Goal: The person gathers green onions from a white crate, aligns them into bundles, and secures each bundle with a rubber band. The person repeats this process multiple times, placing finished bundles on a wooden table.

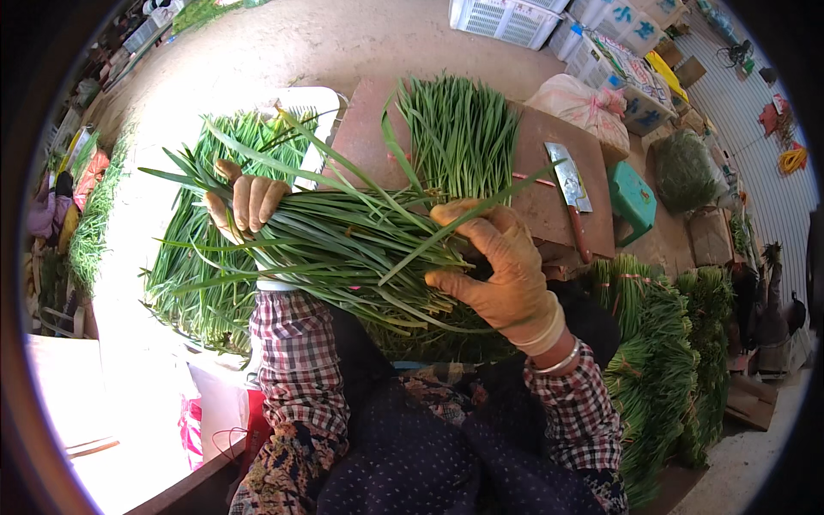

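A thick bunch of green garlic chives [347, 238] lies across in front of me, its leaf tips to the left. My left hand [248, 199], in a tan rubber glove, grips the bunch near its leafy end. At the stem end, my right hand [496, 270], gloved alike, has thumb and fingers apart beside a long loose leaf; whether it pinches that leaf I cannot tell. Beyond, a neat pile of chives [460, 135] rests on a reddish-brown board [547, 129]. A cleaver [570, 187] with a wooden handle lies at the board's right side.
A white plastic basket [325, 103] stands behind a heap of chives [199, 277] at left. Tied chive bundles [656, 347] are stacked at right. A green plastic stool [631, 199], a tied white sack [579, 109] and plastic crates [505, 22] stand beyond the board.
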The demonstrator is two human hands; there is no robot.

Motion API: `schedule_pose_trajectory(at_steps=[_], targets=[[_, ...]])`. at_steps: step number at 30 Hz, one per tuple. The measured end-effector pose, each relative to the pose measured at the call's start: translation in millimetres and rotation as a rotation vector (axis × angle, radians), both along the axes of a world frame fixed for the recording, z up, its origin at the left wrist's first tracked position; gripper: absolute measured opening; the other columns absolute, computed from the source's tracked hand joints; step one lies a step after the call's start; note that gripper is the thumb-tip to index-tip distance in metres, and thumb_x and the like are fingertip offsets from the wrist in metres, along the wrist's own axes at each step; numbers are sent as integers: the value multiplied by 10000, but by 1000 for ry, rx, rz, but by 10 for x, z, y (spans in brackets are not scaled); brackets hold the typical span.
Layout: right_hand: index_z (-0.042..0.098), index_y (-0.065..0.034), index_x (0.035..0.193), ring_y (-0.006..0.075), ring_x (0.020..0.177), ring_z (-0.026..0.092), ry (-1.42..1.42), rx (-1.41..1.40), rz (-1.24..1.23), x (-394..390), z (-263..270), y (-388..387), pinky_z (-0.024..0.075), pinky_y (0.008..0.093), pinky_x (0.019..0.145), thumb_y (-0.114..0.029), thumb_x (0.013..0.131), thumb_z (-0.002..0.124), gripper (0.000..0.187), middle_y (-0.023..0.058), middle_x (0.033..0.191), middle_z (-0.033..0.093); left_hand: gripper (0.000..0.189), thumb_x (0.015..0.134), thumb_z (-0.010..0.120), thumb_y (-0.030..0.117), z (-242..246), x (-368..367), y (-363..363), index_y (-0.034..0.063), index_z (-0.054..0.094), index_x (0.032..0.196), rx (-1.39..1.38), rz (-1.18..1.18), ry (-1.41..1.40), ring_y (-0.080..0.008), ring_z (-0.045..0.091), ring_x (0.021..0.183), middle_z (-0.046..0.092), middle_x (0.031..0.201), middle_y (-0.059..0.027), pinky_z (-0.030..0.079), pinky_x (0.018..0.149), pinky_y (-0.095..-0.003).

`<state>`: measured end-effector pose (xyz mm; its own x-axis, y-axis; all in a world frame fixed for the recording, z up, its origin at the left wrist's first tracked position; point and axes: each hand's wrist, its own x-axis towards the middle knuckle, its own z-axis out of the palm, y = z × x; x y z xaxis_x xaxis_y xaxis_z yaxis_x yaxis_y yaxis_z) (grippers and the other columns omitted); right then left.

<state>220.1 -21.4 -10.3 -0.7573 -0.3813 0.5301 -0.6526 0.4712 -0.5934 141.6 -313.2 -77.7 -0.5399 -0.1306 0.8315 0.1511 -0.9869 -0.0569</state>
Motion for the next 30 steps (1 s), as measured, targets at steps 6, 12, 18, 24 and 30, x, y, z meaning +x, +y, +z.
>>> schedule_pose_trajectory(at_steps=[6, 12, 18, 24, 30], targets=[[665, -92, 905, 216, 848, 599, -98, -293, 115, 55, -128, -123, 484, 337, 762, -22, 723, 765, 219, 13, 892, 656, 515, 1014, 407, 361, -37, -28, -47, -43, 431, 1332, -16, -19, 13, -73, 457, 507, 495, 584, 16, 438, 555, -235], [627, -97, 907, 235, 850, 602, -22, -24, 264, 157, -73, 16, 466, 360, 792, -67, 775, 724, 167, 17, 890, 645, 496, 1006, 433, 344, -36, -60, -89, -39, 438, 1321, -29, -15, 33, -69, 461, 485, 481, 561, 24, 427, 499, -215], [550, -106, 914, 252, 823, 596, 43, 310, 295, 378, -169, 119, 449, 383, 814, -12, 726, 633, 226, 33, 830, 594, 483, 1004, 429, 318, -49, -46, -53, -57, 435, 1309, -49, -22, 56, -77, 467, 480, 498, 567, 21, 444, 505, -230], [596, -97, 977, 267, 914, 604, -314, 964, 228, 471, -407, 599, 443, 383, 836, -110, 740, 681, 253, 67, 930, 619, 460, 1003, 446, 299, -19, -81, -184, -57, 455, 1294, 32, -35, 163, -89, 487, 455, 515, 555, 10, 462, 487, -239], [530, -26, 1273, 313, 1156, 543, -572, 223, 45, 344, -416, 787, 405, 405, 998, -419, 778, 738, 666, 163, 1244, 556, 452, 960, 531, 217, 26, -58, -150, -78, 455, 1294, 61, -62, 224, -107, 516, 454, 536, 544, 0, 485, 483, -240]])
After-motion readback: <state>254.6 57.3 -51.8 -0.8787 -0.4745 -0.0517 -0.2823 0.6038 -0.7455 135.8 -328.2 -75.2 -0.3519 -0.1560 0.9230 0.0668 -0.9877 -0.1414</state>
